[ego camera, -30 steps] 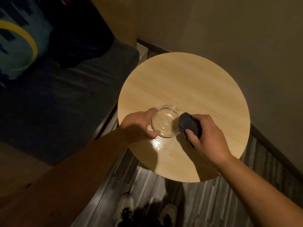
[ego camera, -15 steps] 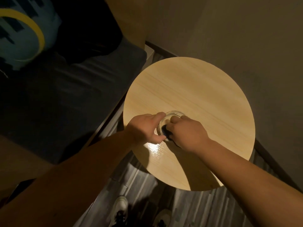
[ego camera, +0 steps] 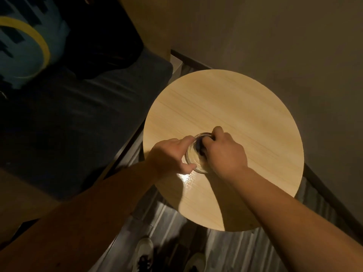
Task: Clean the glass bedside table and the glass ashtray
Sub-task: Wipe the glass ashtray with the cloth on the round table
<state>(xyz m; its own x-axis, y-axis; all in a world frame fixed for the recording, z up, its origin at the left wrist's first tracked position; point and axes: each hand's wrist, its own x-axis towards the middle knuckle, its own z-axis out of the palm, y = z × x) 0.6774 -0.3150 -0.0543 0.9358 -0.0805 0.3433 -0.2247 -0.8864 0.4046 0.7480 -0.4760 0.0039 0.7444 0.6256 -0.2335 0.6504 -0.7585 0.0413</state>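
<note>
Clear round glass ashtray (ego camera: 193,159) sits near front-left of round pale wood-grain desk (ego camera: 245,114). Left hand (ego camera: 170,156) pinches rim, steadying. Right hand (ego camera: 224,152) clenched on dark cloth (ego camera: 200,149), pressed inside bowl. Step: wiping ashtray interior. Next likely: sweep cloth round wall, then desk top.

1. A dark navy mattress or cushioned seat (ego camera: 78,118) fills the left side, its surface smooth with faint creases.
2. A teal cushion with a yellow curved stripe and dark blocks (ego camera: 21,46) lies at the upper left corner on that dark surface.
3. A black crumpled piece of fabric (ego camera: 102,40) lies beside the cushion, to its right.
4. A plain beige wall (ego camera: 275,46) covers the upper right, meeting a dark skirting board (ego camera: 334,199) at the bottom.
5. A grey wood-plank floor (ego camera: 235,252) shows below, in shadow.
6. Two pale shoes with dark markings (ego camera: 144,252) stand on the floor at the lower edge.
</note>
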